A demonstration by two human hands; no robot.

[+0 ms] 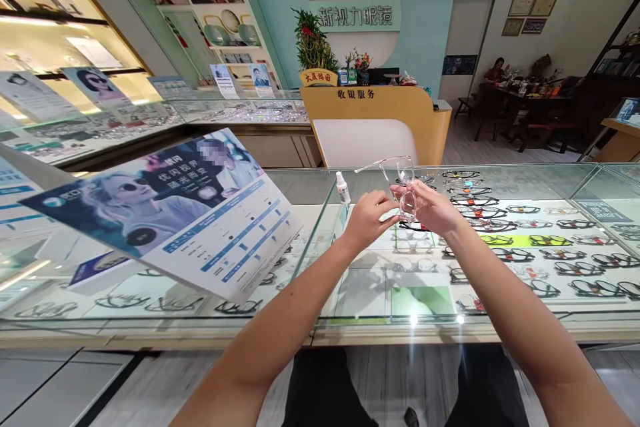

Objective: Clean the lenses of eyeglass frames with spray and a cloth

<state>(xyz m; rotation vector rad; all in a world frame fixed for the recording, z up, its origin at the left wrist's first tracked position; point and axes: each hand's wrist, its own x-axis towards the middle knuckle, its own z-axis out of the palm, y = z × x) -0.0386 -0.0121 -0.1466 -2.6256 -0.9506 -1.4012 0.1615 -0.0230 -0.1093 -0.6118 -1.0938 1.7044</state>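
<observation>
A pair of clear-framed eyeglasses (409, 207) is held up above the glass display case, turned on its side with one temple reaching out to the left. My right hand (434, 208) grips the frame from the right, thumb and fingers closed on it. From the left, my left hand (369, 219) pinches at the same frame near the lower lens, its fingers bent. The fingertips partly cover the frame. A small white bottle (342, 187) stands upright on the glass just beyond my left hand.
Rows of eyeglasses (515, 255) lie inside the glass case (350, 330). A large printed lens card (170, 213) leans at the left. Beyond stand a yellow cashier counter (370, 103) and a white chair back (365, 141). A person (495, 71) sits at a far table.
</observation>
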